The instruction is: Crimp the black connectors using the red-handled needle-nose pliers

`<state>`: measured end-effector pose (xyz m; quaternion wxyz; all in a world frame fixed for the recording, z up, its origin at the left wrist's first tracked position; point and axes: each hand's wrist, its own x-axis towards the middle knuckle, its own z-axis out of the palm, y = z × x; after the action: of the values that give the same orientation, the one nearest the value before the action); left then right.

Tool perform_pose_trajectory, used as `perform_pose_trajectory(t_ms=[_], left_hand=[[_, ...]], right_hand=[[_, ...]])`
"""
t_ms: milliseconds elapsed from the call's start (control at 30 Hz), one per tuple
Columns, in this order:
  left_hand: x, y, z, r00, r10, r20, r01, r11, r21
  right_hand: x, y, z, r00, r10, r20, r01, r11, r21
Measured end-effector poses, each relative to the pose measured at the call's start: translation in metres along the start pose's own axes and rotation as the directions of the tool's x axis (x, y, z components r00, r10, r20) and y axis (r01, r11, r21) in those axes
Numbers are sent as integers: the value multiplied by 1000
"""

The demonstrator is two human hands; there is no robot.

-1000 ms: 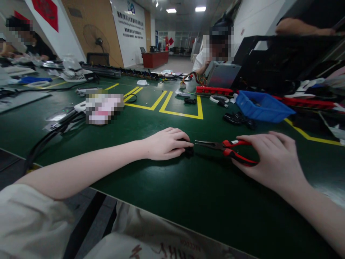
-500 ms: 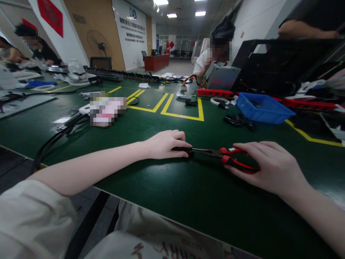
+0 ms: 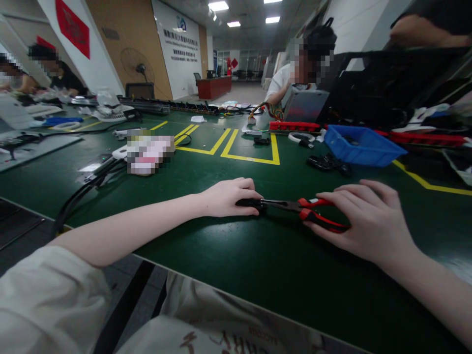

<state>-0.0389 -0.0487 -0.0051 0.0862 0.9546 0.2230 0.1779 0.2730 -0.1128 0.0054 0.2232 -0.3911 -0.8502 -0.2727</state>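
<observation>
On the green mat my left hand (image 3: pixel 228 197) lies closed over a small black part (image 3: pixel 248 202), pressing it to the table. My right hand (image 3: pixel 363 221) grips the red handles of a pair of needle-nose pliers (image 3: pixel 306 210). The pliers lie low over the mat, and their thin dark jaws reach left to the black part at my left fingertips. Most of the black part is hidden under my fingers.
A blue bin (image 3: pixel 363 145) and black connectors (image 3: pixel 326 163) sit behind my right hand. Yellow tape lines (image 3: pixel 236 145) mark the mat. Black cables (image 3: pixel 84 189) run along the left. A black chassis (image 3: pixel 391 83) stands at the back right. Other people work at the far side.
The pliers' jaws moved left from a gap beside my left hand until they meet the black part under my fingertips. My left hand stayed in place.
</observation>
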Motion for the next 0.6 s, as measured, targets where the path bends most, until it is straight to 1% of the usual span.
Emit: perform_pose_trajectory(t_ms=[267, 400, 600], left_hand=[[1, -1, 0, 1000, 22, 11, -22, 1000, -1], [1, -1, -1, 999, 39, 17, -39, 999, 17], [1, -1, -3, 996, 83, 28, -84, 996, 31]], right_hand=[[1, 0, 3, 999, -35, 2, 35, 997, -66], [1, -1, 4, 999, -19, 42, 21, 999, -47], [-1, 0, 8, 998, 17, 63, -17, 1000, -12]])
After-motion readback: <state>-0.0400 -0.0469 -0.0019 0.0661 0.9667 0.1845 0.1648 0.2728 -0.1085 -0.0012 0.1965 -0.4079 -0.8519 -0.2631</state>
